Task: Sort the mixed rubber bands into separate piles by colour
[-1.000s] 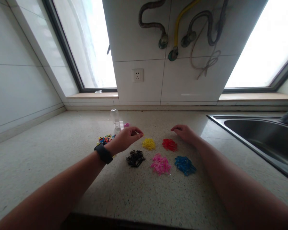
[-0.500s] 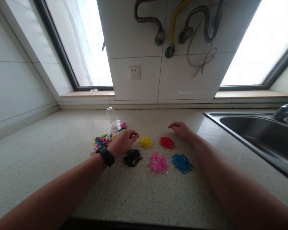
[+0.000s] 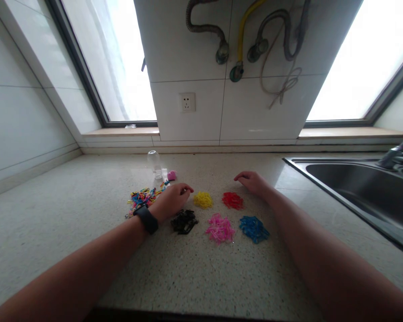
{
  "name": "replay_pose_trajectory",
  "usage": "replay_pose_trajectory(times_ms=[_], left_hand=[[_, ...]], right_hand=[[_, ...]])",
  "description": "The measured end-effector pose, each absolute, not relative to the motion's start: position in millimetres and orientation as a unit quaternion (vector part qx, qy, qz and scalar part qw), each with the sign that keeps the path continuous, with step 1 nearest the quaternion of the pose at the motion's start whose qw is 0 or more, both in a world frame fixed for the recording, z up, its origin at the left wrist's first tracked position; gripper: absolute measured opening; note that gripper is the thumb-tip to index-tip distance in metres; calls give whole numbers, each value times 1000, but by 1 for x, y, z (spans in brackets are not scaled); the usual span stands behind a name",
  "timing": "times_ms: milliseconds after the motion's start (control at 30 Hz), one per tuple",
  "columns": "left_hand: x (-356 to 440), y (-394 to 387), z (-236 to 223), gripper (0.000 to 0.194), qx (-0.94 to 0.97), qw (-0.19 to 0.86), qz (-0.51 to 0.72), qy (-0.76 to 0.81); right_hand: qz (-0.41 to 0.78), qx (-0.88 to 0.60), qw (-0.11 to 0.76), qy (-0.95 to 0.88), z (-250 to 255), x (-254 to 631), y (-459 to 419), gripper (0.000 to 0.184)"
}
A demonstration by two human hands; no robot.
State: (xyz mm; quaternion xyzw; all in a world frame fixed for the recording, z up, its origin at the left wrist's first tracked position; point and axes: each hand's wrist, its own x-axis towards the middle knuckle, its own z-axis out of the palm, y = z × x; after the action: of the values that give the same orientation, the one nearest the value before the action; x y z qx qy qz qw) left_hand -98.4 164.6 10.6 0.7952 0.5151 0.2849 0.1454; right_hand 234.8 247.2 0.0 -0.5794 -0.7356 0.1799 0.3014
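Observation:
My left hand (image 3: 173, 199), with a dark watch on its wrist, hovers just left of a small pile of yellow loop-like pieces (image 3: 203, 200). Its thumb and forefinger are slightly apart, and I see nothing between them. A pile of mixed coloured pieces (image 3: 143, 197) is partly hidden behind that hand and wrist. Below the hand lies a black pile (image 3: 184, 222). My right hand (image 3: 251, 182) rests on the counter beyond a red pile (image 3: 233, 200), loosely bent and holding nothing visible. Nearer me are a pink pile (image 3: 220, 228) and a blue pile (image 3: 254, 229).
A clear plastic bottle (image 3: 154, 163) stands at the back left beside a pink cap-like piece (image 3: 172, 175). On the right, a steel sink (image 3: 293, 163) with a tap (image 3: 398, 154) is set into the speckled counter (image 3: 201, 277). Tiled wall and windows rise behind.
My left thumb and forefinger, close together before, have parted a little beside the yellow pile. My right hand stays in place. The whole view has shifted slightly.

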Motion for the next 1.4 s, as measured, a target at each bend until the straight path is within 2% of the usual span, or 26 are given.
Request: replay_pose_trajectory(times_ms=[400, 800, 1067, 1233, 1400], left_hand=[[-94, 147, 25, 32, 822, 153, 238, 494], [-85, 131, 38, 33, 830, 139, 248, 481], [-47, 66, 66, 22, 919, 123, 201, 315], [-31, 38, 52, 20, 923, 164, 224, 265], [-20, 23, 18, 13, 950, 183, 188, 168]], right_hand=[[181, -584, 292, -735, -1, 234, 246, 33], [181, -573, 296, -743, -5, 236, 249, 34], [181, -578, 290, -741, -7, 237, 250, 35], [178, -578, 283, -744, -3, 236, 247, 36], [179, -576, 287, -744, -4, 238, 248, 36]])
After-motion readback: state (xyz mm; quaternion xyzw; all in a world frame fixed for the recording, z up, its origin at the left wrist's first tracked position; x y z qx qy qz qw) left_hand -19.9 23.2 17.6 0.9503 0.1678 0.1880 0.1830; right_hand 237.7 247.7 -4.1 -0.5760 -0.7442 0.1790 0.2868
